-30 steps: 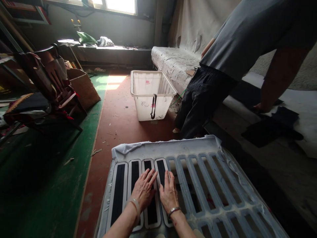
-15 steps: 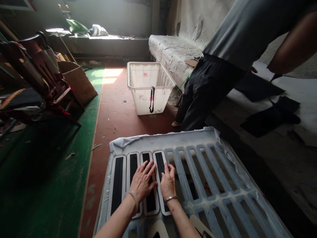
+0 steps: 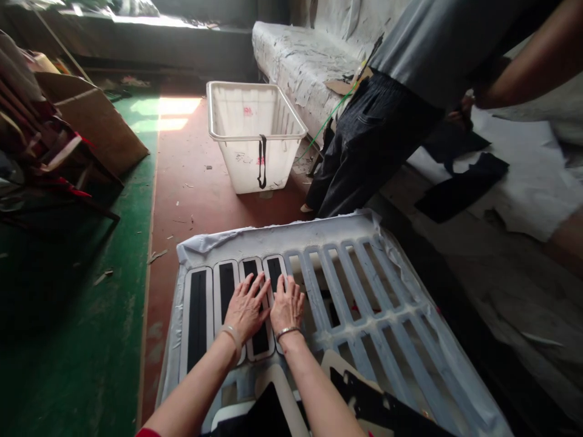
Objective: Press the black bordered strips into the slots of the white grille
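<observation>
While both hands (left [image 3: 246, 306], right [image 3: 286, 303]) lie flat, the black strips [image 3: 260, 315] sit beneath.

Slotted panel [image 3: 346, 291] lies nearest, with both hands flat on its left part: left hand [image 3: 246, 306] just beside right hand [image 3: 286, 306]. Tub [image 3: 250, 136] stands behind the panel. Cardboard box [image 3: 88, 118] far left. Standing person [image 3: 387, 121] right of the tub.

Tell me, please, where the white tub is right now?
In the head view the white tub stands on the red floor, upper centre, beyond the slotted frame, left of a standing person's legs.
</observation>
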A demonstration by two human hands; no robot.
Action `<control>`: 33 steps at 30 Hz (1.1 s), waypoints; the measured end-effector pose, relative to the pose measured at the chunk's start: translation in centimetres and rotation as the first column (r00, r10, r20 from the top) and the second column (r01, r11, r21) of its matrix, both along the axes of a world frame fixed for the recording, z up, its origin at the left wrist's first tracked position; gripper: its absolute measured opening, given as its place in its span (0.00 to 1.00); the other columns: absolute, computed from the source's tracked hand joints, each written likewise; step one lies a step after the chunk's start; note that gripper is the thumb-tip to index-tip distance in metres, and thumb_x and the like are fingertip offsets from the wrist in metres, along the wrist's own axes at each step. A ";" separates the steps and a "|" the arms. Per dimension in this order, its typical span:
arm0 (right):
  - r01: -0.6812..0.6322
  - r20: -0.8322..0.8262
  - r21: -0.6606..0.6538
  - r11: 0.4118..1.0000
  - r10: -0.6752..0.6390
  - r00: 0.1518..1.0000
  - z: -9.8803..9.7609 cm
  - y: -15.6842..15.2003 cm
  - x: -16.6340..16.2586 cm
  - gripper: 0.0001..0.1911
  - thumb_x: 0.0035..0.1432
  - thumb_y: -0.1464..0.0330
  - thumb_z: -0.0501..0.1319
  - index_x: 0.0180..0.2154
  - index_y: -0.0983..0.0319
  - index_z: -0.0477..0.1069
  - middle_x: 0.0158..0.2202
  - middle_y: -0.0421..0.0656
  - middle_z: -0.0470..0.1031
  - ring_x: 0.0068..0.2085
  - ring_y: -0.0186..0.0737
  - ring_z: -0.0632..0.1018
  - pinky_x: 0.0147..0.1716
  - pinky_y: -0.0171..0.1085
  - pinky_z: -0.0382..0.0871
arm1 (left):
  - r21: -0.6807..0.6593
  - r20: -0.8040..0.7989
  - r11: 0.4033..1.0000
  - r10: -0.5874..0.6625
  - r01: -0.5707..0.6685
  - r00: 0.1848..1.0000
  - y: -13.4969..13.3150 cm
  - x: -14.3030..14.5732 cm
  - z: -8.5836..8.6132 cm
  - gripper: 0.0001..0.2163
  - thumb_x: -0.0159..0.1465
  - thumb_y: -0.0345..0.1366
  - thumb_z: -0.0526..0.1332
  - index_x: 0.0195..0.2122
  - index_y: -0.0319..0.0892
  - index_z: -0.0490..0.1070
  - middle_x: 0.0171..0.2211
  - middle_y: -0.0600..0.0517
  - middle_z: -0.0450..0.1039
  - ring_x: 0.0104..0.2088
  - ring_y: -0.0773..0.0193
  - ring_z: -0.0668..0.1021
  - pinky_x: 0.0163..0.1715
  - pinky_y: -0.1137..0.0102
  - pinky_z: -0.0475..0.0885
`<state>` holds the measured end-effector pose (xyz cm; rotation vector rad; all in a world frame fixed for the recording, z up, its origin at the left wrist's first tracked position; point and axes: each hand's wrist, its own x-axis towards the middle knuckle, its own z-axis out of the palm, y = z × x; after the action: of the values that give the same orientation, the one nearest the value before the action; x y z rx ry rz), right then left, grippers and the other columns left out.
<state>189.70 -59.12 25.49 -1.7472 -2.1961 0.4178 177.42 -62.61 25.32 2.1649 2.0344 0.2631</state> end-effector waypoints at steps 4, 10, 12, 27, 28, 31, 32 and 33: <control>-0.094 0.044 -0.075 0.993 0.097 0.994 4.3 -0.1 4.3 0.25 0.58 0.71 0.58 0.58 0.61 0.63 0.63 0.51 0.57 0.59 0.59 0.61 0.56 0.59 0.53 | -0.021 0.006 1.000 -0.012 0.012 1.000 0.2 0.5 0.5 0.32 0.60 0.44 0.62 0.64 0.46 0.55 0.66 0.48 0.50 0.65 0.45 0.55 0.60 0.52 0.57; 0.044 -0.040 -0.305 0.951 -0.059 0.997 6.7 -3.6 21.0 0.19 0.57 0.63 0.53 0.45 0.66 0.72 0.39 0.47 0.76 0.38 0.42 0.76 0.42 0.41 0.71 | -0.046 -0.019 0.998 -0.041 0.040 0.999 0.6 1.4 0.9 0.29 0.60 0.39 0.61 0.63 0.41 0.59 0.65 0.46 0.53 0.65 0.44 0.56 0.62 0.50 0.54; 0.123 -0.012 -0.351 0.928 -0.136 0.991 6.7 -5.8 26.3 0.22 0.55 0.59 0.52 0.44 0.66 0.73 0.38 0.49 0.77 0.38 0.45 0.76 0.43 0.44 0.71 | -0.056 -0.020 0.996 -0.075 0.074 0.997 0.8 1.7 0.9 0.28 0.60 0.38 0.61 0.62 0.39 0.60 0.65 0.45 0.54 0.65 0.47 0.56 0.63 0.52 0.53; -0.028 -0.049 -0.498 0.867 0.004 0.999 4.7 -2.9 27.3 0.07 0.53 0.70 0.57 0.30 0.61 0.74 0.30 0.42 0.76 0.34 0.40 0.75 0.37 0.38 0.66 | -0.057 -0.073 0.990 -0.131 0.127 0.989 1.0 2.6 0.5 0.26 0.60 0.38 0.61 0.60 0.40 0.63 0.63 0.42 0.57 0.64 0.47 0.59 0.61 0.56 0.60; -0.011 -0.035 -0.503 0.864 -0.007 0.999 5.2 -3.1 28.2 0.08 0.55 0.69 0.56 0.32 0.60 0.74 0.31 0.41 0.76 0.34 0.40 0.75 0.37 0.38 0.66 | -0.051 -0.073 0.990 -0.133 0.129 0.988 1.0 2.6 0.4 0.25 0.61 0.38 0.60 0.59 0.40 0.63 0.63 0.42 0.57 0.64 0.47 0.59 0.61 0.55 0.60; 0.024 0.018 -0.543 0.839 -0.018 1.000 6.8 -5.0 32.3 0.09 0.53 0.65 0.61 0.37 0.59 0.74 0.35 0.41 0.77 0.35 0.40 0.75 0.37 0.37 0.67 | -0.030 -0.070 0.989 -0.145 0.143 0.987 1.0 2.5 -0.2 0.25 0.62 0.40 0.58 0.60 0.39 0.62 0.64 0.42 0.55 0.65 0.48 0.57 0.61 0.56 0.60; 0.021 0.035 -0.563 0.826 -0.002 0.999 7.1 -5.9 33.8 0.11 0.50 0.65 0.64 0.38 0.59 0.75 0.36 0.42 0.77 0.37 0.42 0.75 0.38 0.38 0.67 | -0.026 -0.069 0.989 -0.149 0.147 0.986 1.0 2.4 -0.5 0.26 0.62 0.41 0.57 0.60 0.39 0.62 0.64 0.42 0.54 0.65 0.48 0.56 0.61 0.56 0.60; 0.015 0.049 -0.579 0.815 0.016 0.999 7.2 -6.6 35.0 0.14 0.46 0.66 0.67 0.38 0.59 0.75 0.36 0.42 0.77 0.38 0.43 0.75 0.38 0.38 0.68 | -0.025 -0.066 0.988 -0.153 0.152 0.986 0.9 2.3 -0.7 0.26 0.62 0.41 0.57 0.61 0.39 0.61 0.65 0.42 0.54 0.65 0.48 0.55 0.62 0.56 0.59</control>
<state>224.72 -65.73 32.68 -2.0566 -2.2505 1.1623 179.77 -61.67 24.61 2.3326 1.8827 0.1507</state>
